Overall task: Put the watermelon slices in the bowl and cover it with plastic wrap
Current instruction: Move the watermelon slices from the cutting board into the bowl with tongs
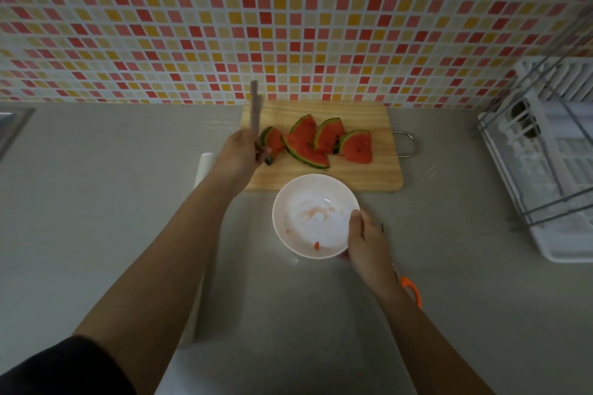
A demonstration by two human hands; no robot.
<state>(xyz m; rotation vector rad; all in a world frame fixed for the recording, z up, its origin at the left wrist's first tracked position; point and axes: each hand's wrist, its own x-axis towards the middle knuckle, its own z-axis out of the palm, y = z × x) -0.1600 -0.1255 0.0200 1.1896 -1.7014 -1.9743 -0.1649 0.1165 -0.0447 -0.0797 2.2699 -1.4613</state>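
1. Head view: the watermelon slices (316, 144) all lie on the wooden cutting board (369, 176), overlapping in a row with rinds toward the wall. None is in the bowl yet.
2. Just in front of the board, the white bowl (298, 231) sits on the counter (96, 186). It holds only pink juice smears and a small red scrap.
3. The right hand (365, 240) grips the bowl at its near right rim, thumb over the edge, steadying it.
4. The left hand (239, 154) is closed round a thin utensil (254, 106) that rises blurred above the fist. Its lower tip is beside the leftmost slice. Whether it is a knife I cannot tell.
5. A white roll (205, 167), probably the plastic wrap, shows left of the board, partly hidden by the left forearm.
6. Progress, as I judge it: the task is at its start. Moving every slice and wrapping the bowl both remain.
7. Farther out, orange-handled scissors (412, 290) peek from behind the right forearm, and a dish rack (552, 176) stands at the far right.
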